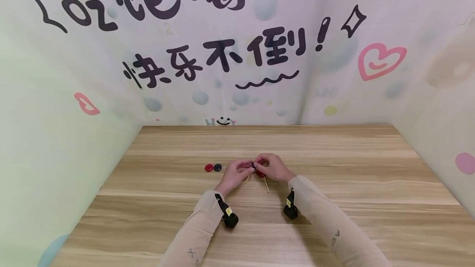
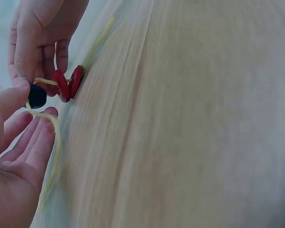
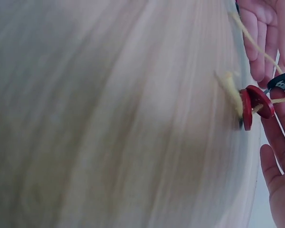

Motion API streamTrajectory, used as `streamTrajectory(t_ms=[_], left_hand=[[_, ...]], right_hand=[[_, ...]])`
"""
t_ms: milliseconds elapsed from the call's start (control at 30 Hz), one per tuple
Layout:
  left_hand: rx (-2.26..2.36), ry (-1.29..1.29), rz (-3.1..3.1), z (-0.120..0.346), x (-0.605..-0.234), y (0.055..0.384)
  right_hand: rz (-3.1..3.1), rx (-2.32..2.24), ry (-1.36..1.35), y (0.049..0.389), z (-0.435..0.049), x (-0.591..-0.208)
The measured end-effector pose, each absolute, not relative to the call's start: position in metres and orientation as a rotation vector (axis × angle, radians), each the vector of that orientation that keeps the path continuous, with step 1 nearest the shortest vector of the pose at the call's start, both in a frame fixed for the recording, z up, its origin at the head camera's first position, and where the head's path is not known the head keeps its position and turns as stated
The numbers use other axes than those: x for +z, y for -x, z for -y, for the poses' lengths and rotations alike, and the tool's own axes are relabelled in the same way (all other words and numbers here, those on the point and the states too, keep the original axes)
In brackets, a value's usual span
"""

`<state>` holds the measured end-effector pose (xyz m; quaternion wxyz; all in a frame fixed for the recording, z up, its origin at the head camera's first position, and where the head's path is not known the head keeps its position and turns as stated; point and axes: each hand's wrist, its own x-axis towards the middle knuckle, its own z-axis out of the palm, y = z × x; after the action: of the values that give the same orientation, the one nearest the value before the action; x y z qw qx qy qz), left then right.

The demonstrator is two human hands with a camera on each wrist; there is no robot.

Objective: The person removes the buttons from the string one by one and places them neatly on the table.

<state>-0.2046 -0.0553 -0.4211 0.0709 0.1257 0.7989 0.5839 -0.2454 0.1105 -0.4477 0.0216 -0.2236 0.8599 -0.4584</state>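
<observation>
My left hand and right hand meet over the table. Between their fingertips is a flat round black bead with a pale mark on its face. The right thumb and fingers pinch it. From the other side, the left thumb and fingertips hold its edge. A yellow cord comes out beside the bead, crosses the left fingertips and hangs down. Two flat red beads are strung on the cord, close by the right fingers. The cord's other end trails past them toward the front.
Left of the hands, a loose red bead and a loose black bead lie side by side on the wood-grain table. A printed white wall cloth stands behind the table. A small black wrist camera hangs at the left sleeve.
</observation>
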Motion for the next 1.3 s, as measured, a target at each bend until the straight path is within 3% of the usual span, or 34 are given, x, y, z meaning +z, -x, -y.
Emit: streamTrajectory(t_ms=[467,1300], left_hand=[[1.822,-0.336,-2.421,0.055,-0.458,0.226],[1.795,-0.249,-2.530,0.085,-0.449,0.229]], right_hand=[[-2.641,-1.475,0.720,0.243,-0.109,-0.445],[-2.736,-1.503,0.577,0.245,-0.114,-0.450]])
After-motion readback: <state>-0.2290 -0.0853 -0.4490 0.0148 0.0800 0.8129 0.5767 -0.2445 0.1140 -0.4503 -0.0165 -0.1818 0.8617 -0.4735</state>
